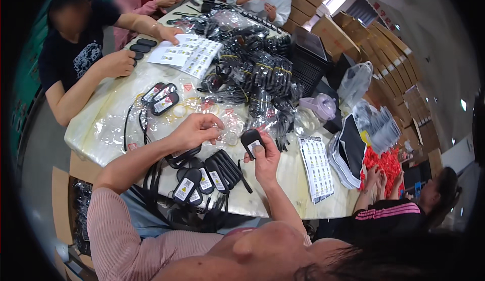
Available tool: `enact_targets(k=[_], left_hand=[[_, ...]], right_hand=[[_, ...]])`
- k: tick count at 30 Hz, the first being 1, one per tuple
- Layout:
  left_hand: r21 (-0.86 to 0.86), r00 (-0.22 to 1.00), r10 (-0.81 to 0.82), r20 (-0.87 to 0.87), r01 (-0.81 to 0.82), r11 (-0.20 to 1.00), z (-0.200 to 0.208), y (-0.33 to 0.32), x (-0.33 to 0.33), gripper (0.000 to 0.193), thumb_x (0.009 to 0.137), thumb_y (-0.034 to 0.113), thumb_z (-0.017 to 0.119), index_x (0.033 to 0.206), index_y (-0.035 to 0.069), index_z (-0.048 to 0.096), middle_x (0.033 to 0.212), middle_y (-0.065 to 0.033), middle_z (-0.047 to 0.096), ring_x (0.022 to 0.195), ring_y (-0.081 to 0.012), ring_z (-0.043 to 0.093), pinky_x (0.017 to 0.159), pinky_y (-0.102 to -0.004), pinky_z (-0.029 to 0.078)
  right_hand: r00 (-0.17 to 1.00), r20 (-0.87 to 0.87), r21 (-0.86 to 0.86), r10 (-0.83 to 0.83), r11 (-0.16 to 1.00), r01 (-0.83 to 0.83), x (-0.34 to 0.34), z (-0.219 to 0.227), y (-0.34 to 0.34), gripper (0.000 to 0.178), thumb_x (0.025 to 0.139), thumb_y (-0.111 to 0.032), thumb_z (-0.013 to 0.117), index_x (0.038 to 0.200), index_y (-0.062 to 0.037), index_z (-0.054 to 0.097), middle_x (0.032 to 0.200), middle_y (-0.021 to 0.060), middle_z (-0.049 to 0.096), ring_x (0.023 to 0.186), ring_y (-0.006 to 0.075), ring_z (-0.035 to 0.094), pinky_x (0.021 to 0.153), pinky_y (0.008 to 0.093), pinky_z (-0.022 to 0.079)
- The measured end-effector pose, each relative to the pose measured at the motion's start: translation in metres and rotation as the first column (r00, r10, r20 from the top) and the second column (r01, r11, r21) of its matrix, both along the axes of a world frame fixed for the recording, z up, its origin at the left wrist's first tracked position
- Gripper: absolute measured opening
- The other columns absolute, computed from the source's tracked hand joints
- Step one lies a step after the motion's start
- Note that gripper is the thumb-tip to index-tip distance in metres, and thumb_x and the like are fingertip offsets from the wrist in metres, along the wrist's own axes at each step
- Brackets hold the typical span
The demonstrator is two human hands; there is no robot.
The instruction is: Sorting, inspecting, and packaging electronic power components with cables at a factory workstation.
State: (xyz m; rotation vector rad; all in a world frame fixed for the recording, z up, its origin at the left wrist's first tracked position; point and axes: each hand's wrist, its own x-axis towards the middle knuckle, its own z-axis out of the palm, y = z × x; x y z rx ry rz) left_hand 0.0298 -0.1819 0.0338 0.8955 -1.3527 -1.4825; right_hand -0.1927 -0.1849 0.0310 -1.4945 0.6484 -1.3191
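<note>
My right hand (265,156) grips a flat black rounded device (251,140), its thumb on the white label of the device. To the left my left hand (198,130) hovers over the table, fingers loosely curled and their tips apart, with nothing visible between them. Just below the hands lies a group of similar black devices (222,170), several with white labels and yellow triangles facing up. More labelled devices (164,103) rest on clear plastic beyond my left hand. A sheet of labels (317,169) lies to the right of my right hand.
Plastic-wrapped black cables (262,71) are heaped mid-table. A lidded clear jug (305,122) stands right of them. A co-worker at left holds label sheets (187,54); two people are at the far side. At right another person handles red pieces (384,165). Cardboard boxes (391,54) are stacked behind.
</note>
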Motion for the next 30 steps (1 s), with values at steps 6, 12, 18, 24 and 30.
enact_targets(k=[6,12,18,24,30], left_hand=[[-0.048,0.998,0.052,-0.026,-0.053,0.997,-0.002,0.003,-0.002,0.015,0.083,0.008,0.056,0.095,-0.001,0.056,0.074,-0.0046,0.060,0.064,-0.0093,0.056,0.061,-0.0238,0.046],[-0.463,0.889,0.346,0.300,-0.182,0.868,-0.001,0.002,0.000,0.023,0.080,0.007,0.058,0.101,-0.001,0.054,0.074,-0.0047,0.061,0.064,-0.0096,0.054,0.061,-0.0251,0.046],[-0.613,0.824,0.451,0.343,-0.168,0.772,-0.001,0.004,0.000,0.026,0.077,0.006,0.062,0.102,0.000,0.055,0.073,-0.0074,0.061,0.065,-0.0141,0.058,0.061,-0.0274,0.046],[-0.810,0.767,0.512,0.387,0.018,0.587,0.004,0.007,-0.001,0.029,0.074,0.001,0.061,0.102,0.003,0.055,0.077,-0.0111,0.062,0.069,-0.0218,0.062,0.062,-0.0314,0.048],[-0.818,0.770,0.522,0.368,0.000,0.575,0.005,0.008,-0.002,0.030,0.074,-0.003,0.058,0.103,0.002,0.055,0.080,-0.0116,0.063,0.074,-0.0217,0.063,0.067,-0.0296,0.050]], right_hand=[[0.999,0.027,0.030,0.017,0.999,-0.018,-0.003,-0.002,0.002,0.030,0.087,-0.021,0.054,0.107,-0.0002,0.050,0.087,0.0076,0.057,0.055,0.0124,0.054,0.047,0.0222,0.045],[0.999,0.014,0.017,-0.039,0.999,0.039,0.000,0.002,0.002,0.028,0.087,-0.021,0.054,0.108,-0.0017,0.050,0.087,0.0071,0.057,0.055,0.0117,0.054,0.048,0.0216,0.045],[0.999,0.013,-0.050,-0.048,0.998,0.048,0.004,0.004,0.002,0.028,0.088,-0.022,0.052,0.109,-0.0030,0.049,0.084,0.0052,0.058,0.055,0.0105,0.054,0.048,0.0206,0.043],[0.991,-0.038,0.084,-0.125,0.988,0.128,-0.005,-0.002,0.000,0.029,0.089,-0.023,0.051,0.111,-0.0040,0.049,0.082,0.0039,0.057,0.055,0.0094,0.053,0.048,0.0204,0.042],[0.993,-0.052,0.064,-0.107,0.992,0.110,-0.005,-0.003,-0.003,0.031,0.089,-0.023,0.051,0.113,-0.0044,0.048,0.080,0.0033,0.056,0.054,0.0092,0.052,0.048,0.0209,0.042]])
